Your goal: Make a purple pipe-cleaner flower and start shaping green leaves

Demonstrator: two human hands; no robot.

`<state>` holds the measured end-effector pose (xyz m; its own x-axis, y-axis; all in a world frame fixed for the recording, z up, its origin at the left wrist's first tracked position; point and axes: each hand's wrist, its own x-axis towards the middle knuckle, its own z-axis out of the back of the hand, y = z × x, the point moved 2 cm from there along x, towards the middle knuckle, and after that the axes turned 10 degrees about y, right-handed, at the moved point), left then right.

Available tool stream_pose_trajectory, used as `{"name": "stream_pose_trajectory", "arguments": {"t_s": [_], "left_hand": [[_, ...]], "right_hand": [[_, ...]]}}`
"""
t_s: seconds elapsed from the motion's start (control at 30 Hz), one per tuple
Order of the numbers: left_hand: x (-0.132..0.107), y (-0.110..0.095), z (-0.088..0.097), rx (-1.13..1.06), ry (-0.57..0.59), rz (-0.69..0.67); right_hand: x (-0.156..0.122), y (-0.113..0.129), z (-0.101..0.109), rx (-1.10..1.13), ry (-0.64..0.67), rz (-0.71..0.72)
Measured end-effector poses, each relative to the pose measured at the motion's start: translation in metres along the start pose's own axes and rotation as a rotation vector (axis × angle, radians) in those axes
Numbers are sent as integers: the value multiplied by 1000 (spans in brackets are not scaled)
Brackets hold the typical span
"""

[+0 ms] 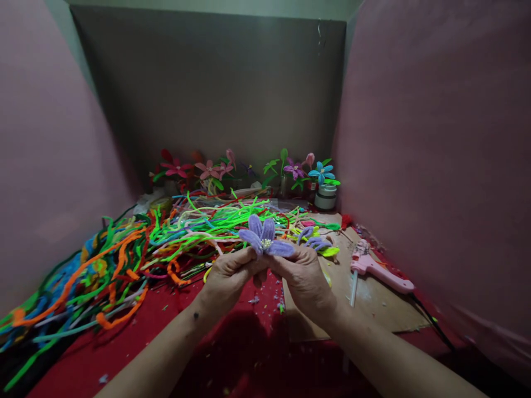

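Observation:
Both my hands meet in the middle of the view over a red cloth (136, 342). My left hand (228, 276) and my right hand (305, 279) pinch, fingertips together, a lilac pipe-cleaner flower (264, 237) with a pale beaded centre; its petals stand up above my fingers. Loose lilac petal loops (315, 240) lie just beyond my right hand, beside a yellow-green leaf shape (329, 252).
A big tangle of coloured pipe cleaners (124, 254) covers the left and centre. A pink glue gun (379, 271) lies on a cardboard sheet (373, 304) at right. Finished flowers (215, 168) and a small pot (326, 196) line the back wall. Pink panels close both sides.

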<state>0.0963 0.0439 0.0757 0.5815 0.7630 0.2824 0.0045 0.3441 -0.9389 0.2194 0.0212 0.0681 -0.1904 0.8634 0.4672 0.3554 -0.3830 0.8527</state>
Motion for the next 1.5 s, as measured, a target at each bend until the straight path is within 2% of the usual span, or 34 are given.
{"name": "stream_pose_trajectory", "arguments": {"t_s": [0.17, 0.4, 0.6, 0.7, 0.8, 0.9, 0.97, 1.03, 1.1, 1.17, 1.23, 1.3, 1.5], "left_hand": [[-1, 4, 2, 20, 53, -15], [-3, 8, 5, -78, 84, 22], [-1, 1, 0, -67, 19, 39], [0, 2, 2, -151, -39, 53], [3, 2, 11, -305, -181, 45], [6, 3, 17, -446, -275, 37], [8, 4, 18, -509, -279, 44], [9, 5, 18, -548, -258, 69], [10, 7, 18, -570, -241, 95], [10, 9, 18, -582, -234, 121], [10, 12, 19, -583, -229, 140], [11, 15, 19, -575, -223, 155], [12, 23, 19, -572, -186, 174]], "right_hand": [[-3, 5, 0, -11, 61, 44], [-2, 0, 0, 79, 64, 4], [-1, 0, -3, 74, 20, -13], [1, 7, -1, 32, -39, -95], [5, 18, 21, -28, -195, -147], [12, 38, 57, -105, -352, -32], [17, 51, 83, -162, -455, 64], [22, 58, 103, -255, -493, 118], [25, 58, 118, -438, -516, 77], [25, 54, 128, -804, -498, -69], [22, 49, 134, -1236, -404, -262], [16, 44, 138, -1468, -297, -399], [6, 30, 134, -1624, -72, -579]]}}
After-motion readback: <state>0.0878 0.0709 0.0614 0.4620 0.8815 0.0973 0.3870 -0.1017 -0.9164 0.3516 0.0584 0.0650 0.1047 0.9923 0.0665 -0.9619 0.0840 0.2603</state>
